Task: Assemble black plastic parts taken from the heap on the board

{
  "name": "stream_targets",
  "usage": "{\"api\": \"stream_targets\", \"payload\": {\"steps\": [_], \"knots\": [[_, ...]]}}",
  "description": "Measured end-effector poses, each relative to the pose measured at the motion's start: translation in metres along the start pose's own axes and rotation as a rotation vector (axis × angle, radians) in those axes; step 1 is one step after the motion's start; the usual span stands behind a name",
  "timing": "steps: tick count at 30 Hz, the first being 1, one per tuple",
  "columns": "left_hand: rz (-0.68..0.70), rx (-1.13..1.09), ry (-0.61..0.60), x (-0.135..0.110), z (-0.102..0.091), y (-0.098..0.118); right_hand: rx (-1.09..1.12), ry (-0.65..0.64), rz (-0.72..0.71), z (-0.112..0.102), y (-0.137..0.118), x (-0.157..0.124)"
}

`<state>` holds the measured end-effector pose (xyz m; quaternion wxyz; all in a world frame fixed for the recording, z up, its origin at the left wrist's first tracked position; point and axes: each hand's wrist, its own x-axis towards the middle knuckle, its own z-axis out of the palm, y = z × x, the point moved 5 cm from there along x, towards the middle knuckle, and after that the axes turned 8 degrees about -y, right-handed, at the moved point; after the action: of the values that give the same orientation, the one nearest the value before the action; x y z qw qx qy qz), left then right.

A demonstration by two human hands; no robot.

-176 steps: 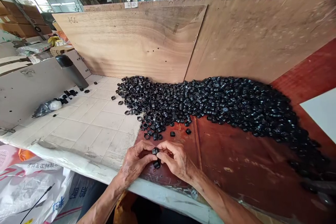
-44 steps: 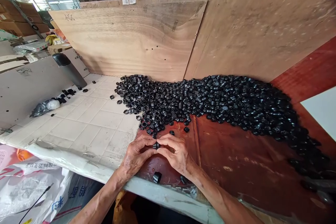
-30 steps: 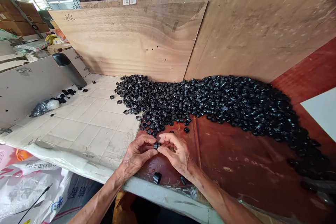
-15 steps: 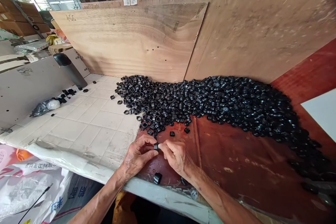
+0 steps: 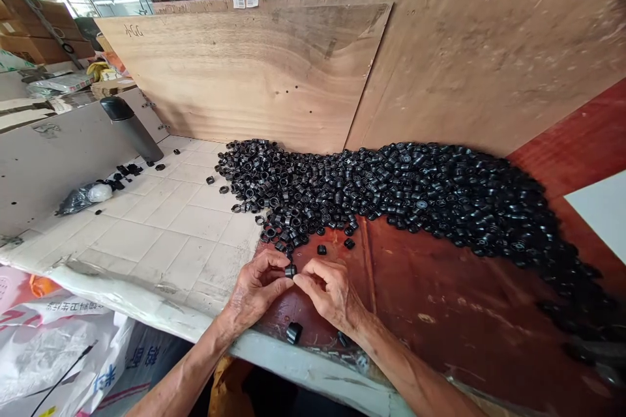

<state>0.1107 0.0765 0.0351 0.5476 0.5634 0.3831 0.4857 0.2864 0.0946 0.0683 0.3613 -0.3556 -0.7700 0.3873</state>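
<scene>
Between the thumb and forefinger of my left hand (image 5: 255,287) is a small black plastic cap (image 5: 290,271), held just above the red-brown board. Close on its right, my right hand (image 5: 331,290) has its fingers curled and pinched, with the thumb tip at the cap's lower edge. Whether those fingertips hold anything small is hidden. Nearer the table's front edge lies another black cap (image 5: 293,332), and a further dark piece (image 5: 343,339) shows partly beneath my right wrist. A large heap of black caps and rings (image 5: 415,192) spreads beyond my hands.
A wooden partition (image 5: 244,71) stands behind the heap. On the left, a dark thermos flask (image 5: 131,129) leans on the side panel, near a plastic bag (image 5: 84,199) and loose black pieces. A padded pale edge (image 5: 274,355) runs along the front. White sacks (image 5: 53,352) lie below left.
My right fingers have drawn back slightly from the cap, so more of it shows. My left hand keeps its pinch in nearly the same place.
</scene>
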Motion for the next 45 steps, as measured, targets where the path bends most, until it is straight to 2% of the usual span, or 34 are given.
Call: {"api": "stream_targets", "payload": {"steps": [4, 7, 9, 11, 12, 14, 16, 17, 19, 22, 26, 30, 33, 37, 39, 42, 44, 45], "knots": [[-0.008, 0.039, -0.042, -0.001, 0.002, -0.002, 0.083, -0.022, -0.021, 0.004, 0.001, 0.0], [0.065, 0.244, -0.072, -0.003, 0.002, 0.006, 0.223, -0.098, 0.146, 0.012, 0.011, -0.003], [0.114, 0.392, -0.139, -0.003, 0.005, 0.015, 0.274, -0.172, 0.256, 0.016, 0.018, -0.006], [0.106, 0.493, -0.239, -0.003, 0.009, 0.022, 0.186, -0.19, 0.26, 0.012, 0.019, -0.008], [0.091, 0.534, -0.267, -0.002, 0.011, 0.024, 0.097, -0.148, 0.222, 0.006, 0.019, -0.008], [0.067, 0.623, -0.211, 0.001, 0.009, 0.025, -0.107, 0.034, 0.126, -0.01, 0.021, -0.006], [0.057, 0.711, -0.056, 0.006, 0.003, 0.021, -0.276, 0.204, 0.063, -0.022, 0.026, -0.006], [0.056, 0.746, 0.008, 0.007, 0.001, 0.018, -0.331, 0.227, 0.05, -0.024, 0.031, -0.004], [0.085, 0.807, 0.055, 0.01, 0.0, 0.011, -0.385, 0.18, 0.035, -0.021, 0.042, -0.001], [0.166, 0.891, 0.04, 0.011, 0.003, 0.005, -0.401, 0.088, 0.006, -0.012, 0.048, 0.001], [0.188, 0.903, 0.031, 0.009, 0.002, 0.006, -0.296, 0.049, -0.018, -0.006, 0.038, 0.001], [0.124, 0.869, 0.063, 0.009, 0.0, 0.004, -0.142, 0.032, -0.003, -0.008, 0.029, 0.004], [0.108, 0.828, 0.129, 0.009, -0.003, 0.002, -0.107, 0.041, 0.037, -0.01, 0.031, 0.005], [0.049, 0.743, 0.308, 0.009, -0.017, 0.0, -0.119, 0.048, 0.037, -0.008, 0.031, 0.004], [0.05, 0.765, 0.338, 0.01, -0.02, 0.0, -0.117, -0.028, -0.052, -0.001, 0.023, 0.003], [0.07, 0.842, 0.266, 0.013, -0.018, 0.001, -0.176, -0.21, -0.187, 0.013, 0.01, 0.001], [0.07, 0.874, 0.238, 0.013, -0.016, 0.003, -0.264, -0.289, -0.195, 0.02, 0.009, -0.001], [0.068, 0.876, 0.231, 0.013, -0.015, 0.004, -0.302, -0.288, -0.173, 0.021, 0.012, -0.001]]}}
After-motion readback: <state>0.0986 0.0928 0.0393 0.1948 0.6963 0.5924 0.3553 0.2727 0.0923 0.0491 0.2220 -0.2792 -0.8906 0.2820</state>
